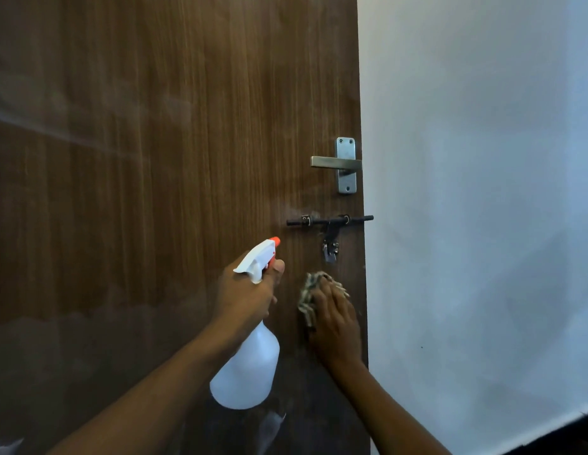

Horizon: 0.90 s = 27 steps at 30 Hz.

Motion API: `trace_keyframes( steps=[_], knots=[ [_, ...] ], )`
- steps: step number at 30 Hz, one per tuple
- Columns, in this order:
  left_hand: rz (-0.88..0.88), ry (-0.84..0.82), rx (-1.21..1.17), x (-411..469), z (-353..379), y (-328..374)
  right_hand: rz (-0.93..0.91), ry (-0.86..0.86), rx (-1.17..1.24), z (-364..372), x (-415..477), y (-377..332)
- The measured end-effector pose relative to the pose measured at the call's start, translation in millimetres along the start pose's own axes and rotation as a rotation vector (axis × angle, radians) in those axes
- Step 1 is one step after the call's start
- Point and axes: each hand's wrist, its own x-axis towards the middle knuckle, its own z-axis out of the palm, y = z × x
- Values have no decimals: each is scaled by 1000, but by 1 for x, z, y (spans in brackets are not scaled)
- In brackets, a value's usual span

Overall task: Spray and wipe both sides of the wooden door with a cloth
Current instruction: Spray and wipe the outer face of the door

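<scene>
The wooden door [161,165] is filling the left and centre of the head view, its dark brown grain running vertically and its free edge standing against a pale wall [483,192] on the right. The left hand [246,297] is gripping the neck of a white spray bottle [246,372], fingers wrapped closed around it and one finger lying at the trigger; the bottle body is hanging below the hand, and its orange nozzle [275,241] is pointing up and to the right toward the door face. A faint haze is showing just past the nozzle, near the black sliding bolt [328,221]. The right hand [335,326] is pressing a crumpled patterned cloth [310,298] flat against the door, palm spread over it, with the cloth sticking out at the fingertips and on the left of the hand. This contact is sitting below the bolt and close to the door's right edge. A metal lever handle [337,163] on its plate is sitting above the bolt. Pale streaks are showing across the upper left of the door surface.
</scene>
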Motion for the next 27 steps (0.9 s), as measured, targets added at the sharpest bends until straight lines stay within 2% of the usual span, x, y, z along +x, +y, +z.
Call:
trace_keyframes(
  steps=[3, 4, 9, 13, 18, 19, 23, 25, 27],
  knots=[
    [-36, -20, -33, -7, 14, -2, 279, -14, 63, -14, -4, 39],
    [-53, -20, -38, -8, 19, -2, 322, -20, 86, -18, 4, 46],
    [-57, -45, -27, -10, 37, 0, 304, -45, 143, -37, 89, 57],
    [-45, -45, -1, -10, 41, 1, 439, -46, 248, -34, 108, 37],
    [-29, -57, 4, -10, 52, 3, 272, -50, 237, -33, 89, 46],
    [-22, -65, 8, -12, 54, 4, 312, -26, 236, -34, 88, 53],
    [-58, -97, -13, -14, 63, 3, 769, 47, 367, -50, 111, 62],
    [-59, -104, -42, -15, 65, 4, 774, 78, 452, -57, 127, 57],
    [-43, -106, -72, -13, 67, 6, 660, 125, 487, -60, 135, 39]
  ],
)
